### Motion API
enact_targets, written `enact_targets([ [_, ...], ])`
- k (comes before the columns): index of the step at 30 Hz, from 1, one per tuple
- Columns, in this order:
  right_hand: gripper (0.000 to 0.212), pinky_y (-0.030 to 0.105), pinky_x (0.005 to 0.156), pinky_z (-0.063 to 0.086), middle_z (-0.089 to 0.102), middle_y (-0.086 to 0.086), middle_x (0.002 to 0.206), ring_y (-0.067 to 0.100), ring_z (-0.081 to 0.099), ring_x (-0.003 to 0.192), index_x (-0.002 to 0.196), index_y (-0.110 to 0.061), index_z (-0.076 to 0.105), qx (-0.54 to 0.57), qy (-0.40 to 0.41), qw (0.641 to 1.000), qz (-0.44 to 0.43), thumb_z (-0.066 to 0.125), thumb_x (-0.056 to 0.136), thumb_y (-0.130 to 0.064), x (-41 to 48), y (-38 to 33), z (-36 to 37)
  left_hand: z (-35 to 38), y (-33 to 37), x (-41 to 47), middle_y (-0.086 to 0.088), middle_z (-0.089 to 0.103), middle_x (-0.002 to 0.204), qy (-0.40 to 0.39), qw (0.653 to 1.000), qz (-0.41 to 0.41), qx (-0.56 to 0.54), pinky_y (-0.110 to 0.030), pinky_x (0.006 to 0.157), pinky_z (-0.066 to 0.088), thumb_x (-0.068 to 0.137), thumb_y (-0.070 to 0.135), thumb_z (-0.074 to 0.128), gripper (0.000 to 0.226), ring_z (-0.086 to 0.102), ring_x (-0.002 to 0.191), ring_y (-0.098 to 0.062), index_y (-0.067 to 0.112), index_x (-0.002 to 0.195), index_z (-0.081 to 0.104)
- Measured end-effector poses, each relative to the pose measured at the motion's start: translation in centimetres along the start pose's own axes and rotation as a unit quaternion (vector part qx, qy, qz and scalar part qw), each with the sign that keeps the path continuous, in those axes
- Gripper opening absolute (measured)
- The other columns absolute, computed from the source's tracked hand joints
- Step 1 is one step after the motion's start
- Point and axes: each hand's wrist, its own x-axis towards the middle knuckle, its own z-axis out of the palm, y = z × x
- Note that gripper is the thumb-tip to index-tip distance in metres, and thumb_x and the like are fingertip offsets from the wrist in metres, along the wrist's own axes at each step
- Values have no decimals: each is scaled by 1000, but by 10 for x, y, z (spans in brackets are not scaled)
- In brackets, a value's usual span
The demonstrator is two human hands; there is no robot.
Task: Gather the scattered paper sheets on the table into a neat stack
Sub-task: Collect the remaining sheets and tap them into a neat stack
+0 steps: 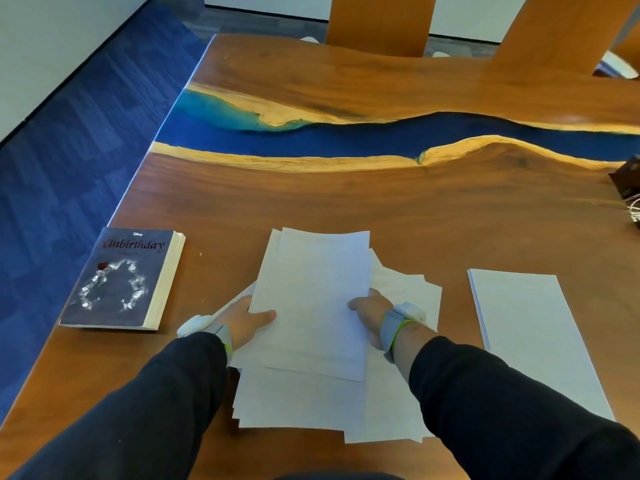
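Your left hand [247,322] & right hand [369,311] each pinch a side of the top sheets [313,299], held over the loose pile [398,393] at the table [346,199] front – square the edges (tap lightly), w/o creasing.

Even, soft daylight fills the scene, and shadows stay faint. A pale sheen lies on the far right of the table [568,117] (its straight edges bow outward, as wide lenses do). The picture is slightly soft throughout, with blocky smearing on the paper sheets [315,299].
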Motion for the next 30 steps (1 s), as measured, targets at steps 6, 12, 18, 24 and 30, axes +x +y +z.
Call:
enact_targets([
  [6,52,44,86,54,59,13,117,34,60,97,137,-15,42,-51,19,998,-39,58,87,-16,0,1,11,0,3,-2,-2,69,127,55,997,46,29,-32,89,49,100,26,61,40,66,110,-24,21,139,56],
  [12,60,33,78,51,58,9,119,27,61,100,137,-20,43,26,41,995,-86,65,81,-20,-1,-20,-3,-30,15,-1,-2,72,119,32,987,96,-129,-49,104,50,99,20,64,32,69,107,-25,25,130,59],
  [18,31,23,68,49,70,-5,95,19,65,86,110,-22,65,69,72,954,-284,54,83,-11,-36,-65,2,-31,52,-14,12,73,111,121,947,205,-218,-40,96,53,96,23,66,21,68,108,-17,39,109,64],
  [24,37,6,64,48,68,-17,89,-5,64,76,103,-39,59,108,134,882,-439,51,87,-7,-76,-86,13,-12,80,-44,17,69,100,277,880,299,-244,-20,73,50,92,24,66,26,65,91,4,35,115,60],
  [30,39,7,61,48,66,-15,95,-4,64,78,117,-32,52,87,121,909,-389,52,83,-12,-69,-57,10,12,59,-51,19,64,96,304,870,293,-254,-19,70,48,92,17,64,29,62,83,9,38,106,52],
])
